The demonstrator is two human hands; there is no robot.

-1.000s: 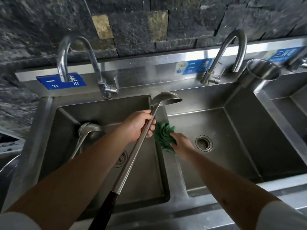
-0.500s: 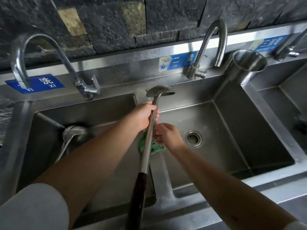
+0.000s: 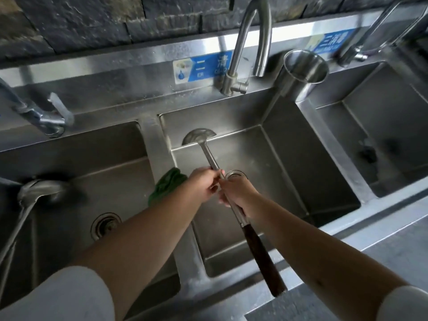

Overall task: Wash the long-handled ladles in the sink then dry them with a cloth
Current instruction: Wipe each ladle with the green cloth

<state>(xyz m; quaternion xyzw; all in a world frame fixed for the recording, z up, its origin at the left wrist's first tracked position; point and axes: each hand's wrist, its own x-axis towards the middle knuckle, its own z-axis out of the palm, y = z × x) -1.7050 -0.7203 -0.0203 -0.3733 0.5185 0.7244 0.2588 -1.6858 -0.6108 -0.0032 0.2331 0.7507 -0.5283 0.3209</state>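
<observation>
Fingers of left hand (image 3: 203, 185) closed round the steel shaft of the ladle (image 3: 209, 156), pinching it just above the other hand. Right hand (image 3: 238, 193) wrapped in a fist round the same shaft lower down, just above where the metal meets the dark wooden grip (image 3: 261, 253). Hands touching each other on the shaft.

Ladle held over the middle basin (image 3: 301, 158), bowl (image 3: 198, 135) pointing away toward the back wall of the basin, wooden grip angled back toward the body and out past the front rim. Bowl close to the basin's rear wall; contact not clear.

Green cloth (image 3: 165, 185) lying bunched on the divider between left and middle basins, just beside the left wrist, in neither hand.

Second ladle (image 3: 34, 191) lying in the left basin (image 3: 115, 177), bowl up near the far corner, handle running down toward the left edge of view. Round drain (image 3: 105, 224) open in that basin's floor.

Beyond: gooseneck tap (image 3: 250, 42) behind the middle basin, blue label (image 3: 203, 67) on the splashback beside it, steel cup (image 3: 303, 70) standing on the rim between middle and right basins. Dark stone wall (image 3: 92, 19) above.

White sleeves at both lower corners.
</observation>
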